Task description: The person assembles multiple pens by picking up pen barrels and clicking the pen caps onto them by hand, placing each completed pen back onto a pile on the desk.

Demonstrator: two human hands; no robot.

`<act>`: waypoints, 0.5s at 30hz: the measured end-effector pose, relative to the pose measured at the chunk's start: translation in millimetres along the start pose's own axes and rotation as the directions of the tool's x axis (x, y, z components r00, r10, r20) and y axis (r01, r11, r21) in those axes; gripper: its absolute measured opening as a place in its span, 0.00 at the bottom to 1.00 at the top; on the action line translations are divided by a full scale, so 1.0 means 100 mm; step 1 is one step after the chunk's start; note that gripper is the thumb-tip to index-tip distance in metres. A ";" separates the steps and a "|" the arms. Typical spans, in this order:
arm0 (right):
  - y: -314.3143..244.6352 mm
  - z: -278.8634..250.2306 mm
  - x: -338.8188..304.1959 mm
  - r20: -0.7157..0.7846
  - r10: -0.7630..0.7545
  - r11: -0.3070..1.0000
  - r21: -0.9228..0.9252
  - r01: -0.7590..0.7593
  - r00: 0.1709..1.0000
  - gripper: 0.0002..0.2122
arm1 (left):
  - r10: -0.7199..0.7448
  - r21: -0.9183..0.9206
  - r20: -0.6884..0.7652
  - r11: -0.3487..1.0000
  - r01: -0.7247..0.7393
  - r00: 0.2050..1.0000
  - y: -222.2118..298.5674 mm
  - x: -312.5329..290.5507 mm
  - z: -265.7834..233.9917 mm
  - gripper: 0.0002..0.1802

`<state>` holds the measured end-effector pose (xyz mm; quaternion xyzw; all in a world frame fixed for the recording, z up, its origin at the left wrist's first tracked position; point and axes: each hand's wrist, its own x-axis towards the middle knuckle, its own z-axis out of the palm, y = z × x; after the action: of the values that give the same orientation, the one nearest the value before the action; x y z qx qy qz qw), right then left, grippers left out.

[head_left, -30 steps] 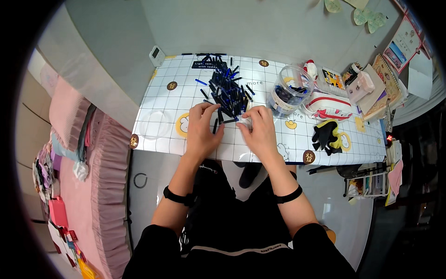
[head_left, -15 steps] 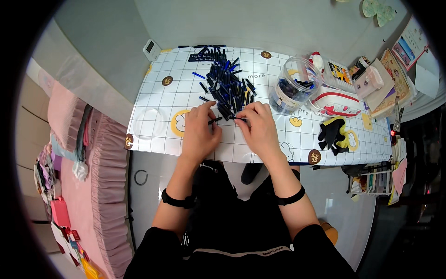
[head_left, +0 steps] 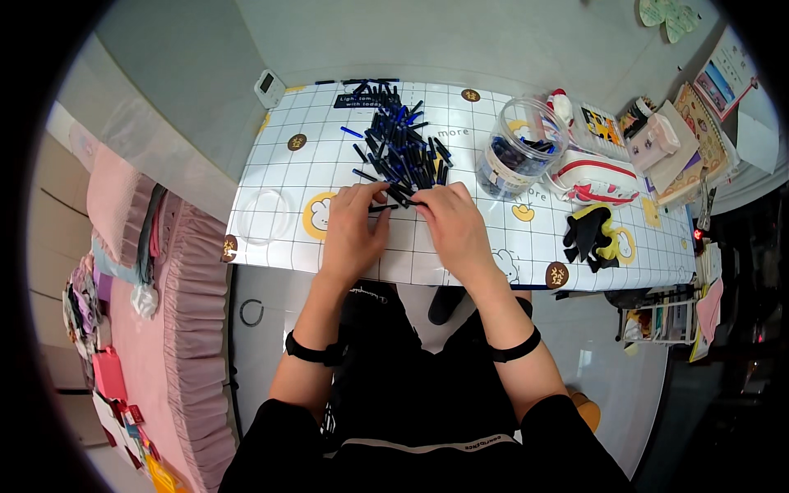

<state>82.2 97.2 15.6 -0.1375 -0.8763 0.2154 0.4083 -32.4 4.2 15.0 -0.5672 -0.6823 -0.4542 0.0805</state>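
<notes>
Right hand (head_left: 452, 228), fingertips shifted slightly up-frame to the blue-black tube pile (head_left: 399, 148), upper centre; left hand (head_left: 353, 226) half-curled at 1 loose tube (head_left: 383, 208); pinch of either hand: cannot tell; light fingertip contact best against rolling.

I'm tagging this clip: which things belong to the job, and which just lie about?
Likely the job:
- slim dark plastic sticks
- clear round plastic jar of similar sticks

Likely lying about:
- white, red-trimmed pouch
- black and yellow fabric bundle
- white rectangular device
</notes>
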 end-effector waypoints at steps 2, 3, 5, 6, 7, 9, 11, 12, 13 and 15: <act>0.02 0.00 0.00 0.026 -0.071 0.997 -0.041 0.072 0.997 0.08 | -0.022 0.000 0.006 1.000 0.022 1.000 0.01 0.00 0.01 0.15; 0.02 0.00 0.00 0.028 -0.110 0.993 -0.040 0.111 0.994 0.09 | -0.035 -0.003 0.012 0.999 0.035 0.999 0.00 0.00 0.01 0.15; 0.01 0.01 0.01 0.031 -0.151 0.988 -0.037 0.152 0.988 0.10 | -0.044 0.015 0.009 0.999 0.043 0.999 0.00 0.00 0.02 0.15; 0.01 0.01 0.01 0.040 -0.163 0.986 -0.042 0.164 0.986 0.10 | -0.041 0.025 0.004 0.999 0.041 0.999 0.00 -0.01 0.02 0.15; 0.00 0.01 0.01 0.044 -0.169 0.984 -0.043 0.171 0.985 0.10 | -0.038 0.035 0.000 0.999 0.038 0.999 0.00 -0.01 0.02 0.15; 0.00 0.01 0.01 0.048 -0.186 0.981 -0.052 0.188 0.981 0.10 | -0.063 0.097 0.017 0.993 0.061 0.998 0.03 0.00 0.02 0.16; 0.02 0.01 0.01 0.047 -0.192 0.979 -0.061 0.195 0.980 0.10 | -0.056 0.139 0.036 0.989 0.050 0.998 0.05 0.02 0.02 0.16; 0.02 0.01 0.01 0.054 -0.171 0.982 -0.072 0.175 0.984 0.09 | -0.048 0.151 0.043 0.988 0.041 0.998 0.05 0.02 0.02 0.17; 0.02 0.02 0.01 0.058 -0.162 0.983 -0.076 0.166 0.985 0.09 | -0.042 0.164 0.049 0.986 0.033 0.998 0.05 0.02 0.02 0.17; 0.04 0.03 0.00 0.050 -0.133 0.988 -0.076 0.136 0.990 0.09 | -0.015 0.180 0.066 0.984 0.003 0.998 0.02 0.01 0.02 0.16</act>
<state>80.1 99.4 11.8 -0.0893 -0.9004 0.1557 0.3962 -29.8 6.2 15.2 -0.5696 -0.7253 -0.3717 0.1064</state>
